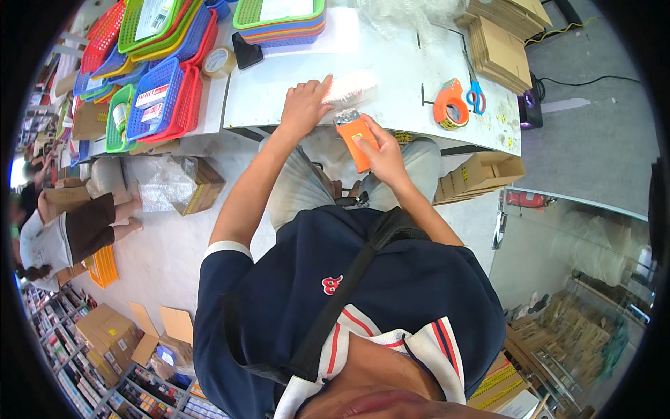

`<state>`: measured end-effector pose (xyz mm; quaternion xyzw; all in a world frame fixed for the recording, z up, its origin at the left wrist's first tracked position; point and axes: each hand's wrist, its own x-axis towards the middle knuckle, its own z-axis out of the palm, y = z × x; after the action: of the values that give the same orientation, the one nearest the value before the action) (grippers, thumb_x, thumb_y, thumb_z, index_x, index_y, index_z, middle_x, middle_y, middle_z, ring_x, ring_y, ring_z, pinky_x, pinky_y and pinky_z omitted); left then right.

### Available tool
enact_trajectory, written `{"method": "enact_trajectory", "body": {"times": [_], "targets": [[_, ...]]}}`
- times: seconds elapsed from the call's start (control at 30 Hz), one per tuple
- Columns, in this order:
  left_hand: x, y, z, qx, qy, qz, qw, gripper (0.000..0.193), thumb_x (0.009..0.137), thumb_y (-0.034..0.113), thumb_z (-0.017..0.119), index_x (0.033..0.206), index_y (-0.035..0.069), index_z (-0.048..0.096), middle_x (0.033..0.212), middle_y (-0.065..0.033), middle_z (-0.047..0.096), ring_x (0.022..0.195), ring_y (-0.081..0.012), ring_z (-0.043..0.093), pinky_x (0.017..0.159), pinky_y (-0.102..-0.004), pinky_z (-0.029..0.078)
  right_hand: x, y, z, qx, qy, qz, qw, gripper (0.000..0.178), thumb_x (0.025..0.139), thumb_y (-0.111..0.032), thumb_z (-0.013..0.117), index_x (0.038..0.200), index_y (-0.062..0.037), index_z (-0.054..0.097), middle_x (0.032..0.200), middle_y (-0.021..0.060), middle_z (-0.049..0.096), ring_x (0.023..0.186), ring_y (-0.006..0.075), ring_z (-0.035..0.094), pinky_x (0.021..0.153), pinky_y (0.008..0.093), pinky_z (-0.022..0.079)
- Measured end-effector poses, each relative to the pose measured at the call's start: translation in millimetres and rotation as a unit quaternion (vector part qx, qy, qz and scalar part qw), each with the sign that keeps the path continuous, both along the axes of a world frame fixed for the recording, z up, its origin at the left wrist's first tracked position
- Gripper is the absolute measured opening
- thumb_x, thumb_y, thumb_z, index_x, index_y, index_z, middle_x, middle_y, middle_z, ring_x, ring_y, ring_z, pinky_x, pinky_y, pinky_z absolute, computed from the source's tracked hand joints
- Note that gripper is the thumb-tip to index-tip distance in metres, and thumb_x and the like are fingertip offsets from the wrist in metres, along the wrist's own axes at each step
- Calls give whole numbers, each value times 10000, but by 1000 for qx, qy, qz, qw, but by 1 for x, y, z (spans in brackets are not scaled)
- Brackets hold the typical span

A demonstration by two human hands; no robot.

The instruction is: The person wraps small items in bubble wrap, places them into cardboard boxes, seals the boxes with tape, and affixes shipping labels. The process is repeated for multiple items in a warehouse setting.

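Orange block-shaped object (356, 145) sits in the right hand (384, 155), over the near edge of the white table (279, 80) and above the person's lap, tilted so that its silvery end points up and slightly left toward the tabletop. The right hand is closed around its right side, the thumb lying across the front face; the grip is narrow and the lower end shows free below the fingers. Its body looks smooth, flat-faced and straight-sided, with a small yellow mark, while the end is shiny and grey. Just beyond that end lies a pale packet (352, 89) in clear, crinkled plastic, and the left hand (304, 106) touches its left side with fingers spread; whether they pinch it, I cannot tell. Farther right on the hard, smudged tabletop, a rounded orange tape dispenser (447, 103) stands near blue-handled scissors (476, 98); beyond them are stacked flat brown cardboard pieces (499, 59).
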<state>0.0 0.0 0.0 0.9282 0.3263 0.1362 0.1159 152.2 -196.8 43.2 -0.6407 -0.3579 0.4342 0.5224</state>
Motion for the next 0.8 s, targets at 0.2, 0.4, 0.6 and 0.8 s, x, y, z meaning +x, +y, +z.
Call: {"method": "enact_trajectory", "body": {"times": [0.2,0.4,0.6,0.8], "targets": [[-7,-4,27,1,13,-29,999,933,796,523,752,1558,134,380,1270,-152,581,1166,-346,555,959,-488,401,1,10,-10,-3,11,0,1000,509,918,-146,692,1403,-25,593,1157,111,728,978,106,650,873,288,528],[9,-15,33,6,5,57,998,799,874,623,634,1486,130,486,1209,-146,613,1126,-337,569,912,-490,396,-4,12,-13,9,16,-22,1000,496,918,-135,686,1392,-20,600,1138,104,731,964,101,654,865,282,528],[13,-15,22,34,-11,74,997,671,918,598,595,1417,152,552,1145,-109,642,1049,-316,591,851,-483,396,-1,17,-3,-26,116,-27,993,481,930,-120,671,1395,-21,598,1081,106,724,867,117,665,687,283,563],[14,-15,22,54,-7,63,997,636,917,579,608,1379,142,568,1107,-106,641,1008,-321,595,841,-475,400,8,29,-21,-17,200,-42,979,495,941,-126,670,1401,23,565,1065,114,715,771,147,668,556,325,564]]}}
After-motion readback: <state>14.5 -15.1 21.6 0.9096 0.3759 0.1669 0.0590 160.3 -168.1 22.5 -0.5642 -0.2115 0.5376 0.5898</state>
